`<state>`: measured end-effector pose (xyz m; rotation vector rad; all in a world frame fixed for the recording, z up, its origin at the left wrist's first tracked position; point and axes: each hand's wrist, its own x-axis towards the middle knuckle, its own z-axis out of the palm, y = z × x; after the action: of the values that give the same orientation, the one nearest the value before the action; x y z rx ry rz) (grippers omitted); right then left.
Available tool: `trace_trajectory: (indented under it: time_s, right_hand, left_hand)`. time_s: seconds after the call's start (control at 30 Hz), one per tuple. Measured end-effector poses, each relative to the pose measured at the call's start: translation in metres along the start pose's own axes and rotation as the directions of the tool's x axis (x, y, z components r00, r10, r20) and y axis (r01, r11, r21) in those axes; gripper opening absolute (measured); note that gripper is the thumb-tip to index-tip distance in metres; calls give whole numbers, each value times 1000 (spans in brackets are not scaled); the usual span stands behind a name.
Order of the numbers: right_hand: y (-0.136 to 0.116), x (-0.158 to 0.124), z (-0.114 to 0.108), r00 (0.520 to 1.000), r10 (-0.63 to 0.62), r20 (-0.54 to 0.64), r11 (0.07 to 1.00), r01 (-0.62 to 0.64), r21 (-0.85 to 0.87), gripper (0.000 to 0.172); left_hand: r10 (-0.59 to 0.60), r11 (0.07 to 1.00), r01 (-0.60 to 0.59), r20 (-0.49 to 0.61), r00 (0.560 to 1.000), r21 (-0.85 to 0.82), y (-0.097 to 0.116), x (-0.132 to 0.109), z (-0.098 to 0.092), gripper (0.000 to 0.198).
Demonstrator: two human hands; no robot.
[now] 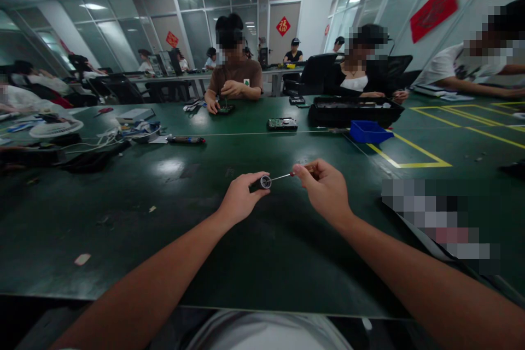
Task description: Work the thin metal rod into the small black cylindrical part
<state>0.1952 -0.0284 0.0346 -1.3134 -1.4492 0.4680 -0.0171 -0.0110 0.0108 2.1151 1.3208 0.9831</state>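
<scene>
- Black tube (262, 182) is being pinched by the left hand (241, 197), above the bench (135, 224), in from its near edge.
- Right hand (327, 188) is gripping a screwdriver (281, 177), which is pointing at the tube's open end.
- Tube is looking light, stiff, perhaps slippery; its outer wall, behind that end, is probably offering the surest hold.

Black cylinder (264, 182) and thin-shafted tool (281, 177) above the desk (139, 210)
Left hand (241, 198) grips the cylinder; to the cylinder's right, the right hand (327, 190) holds the tool, tip at the cylinder's open end.
</scene>
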Motion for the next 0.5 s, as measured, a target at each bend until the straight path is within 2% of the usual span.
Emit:
trace_trajectory:
  time_s: [0.13,0.23,0.37,0.5]
  right_hand:
    - [-2,0,-1,1000,-3,-10,999,2,-34,38]
    - [-3,-2,-1,997,-71,-1,996,71,-62,35]
    - [-4,-4,-2,972,-212,100,975,218,-47,18]
    - [-6,-3,-3,951,-248,186,963,263,-60,9]
  left_hand:
    - [0,1000,0,6,1000,8,0,0,1,42]
    - [8,999,-9,22,1000,31,0,0,2,42]
    - [17,999,-19,35,999,37,-1,0,3,43]
    - [8,999,-10,40,999,44,-2,-1,3,43]
